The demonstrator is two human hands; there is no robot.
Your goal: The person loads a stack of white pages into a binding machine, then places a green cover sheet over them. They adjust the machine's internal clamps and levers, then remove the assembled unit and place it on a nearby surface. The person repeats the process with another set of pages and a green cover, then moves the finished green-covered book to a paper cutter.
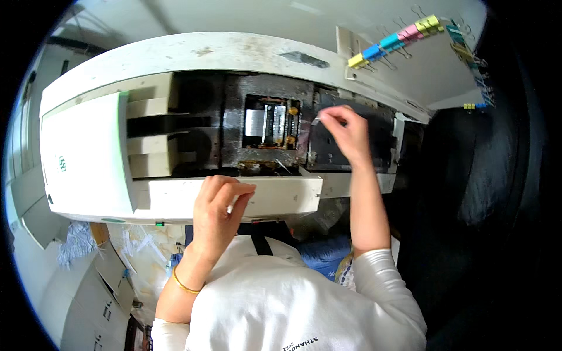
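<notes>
A long off-white machine [234, 50] stretches across in front of me, its dark metal bed [234, 88] exposed. In the bed's middle, an opening [274, 124] shows silvery bars and rollers with brown stains. Over the bed's right part, my right hand [345, 131] is closed in a pinch. A small pale piece [317, 121], too small to identify, shows at its fingertips. My left hand [218, 202] is by the machine's white front panel [284, 194], thumb and forefinger pinched together; what they hold, if anything, cannot be made out. A thin whitish sliver [283, 167] lies along the bed's near edge.
A pale cover [85, 155] with a green edge closes the machine's left end. Colourful binder clips [391, 42] line a panel at the back right. Paper strips [140, 245] litter the floor at lower left, near grey cabinets [96, 310]. Blue cloth [322, 257] lies below the machine.
</notes>
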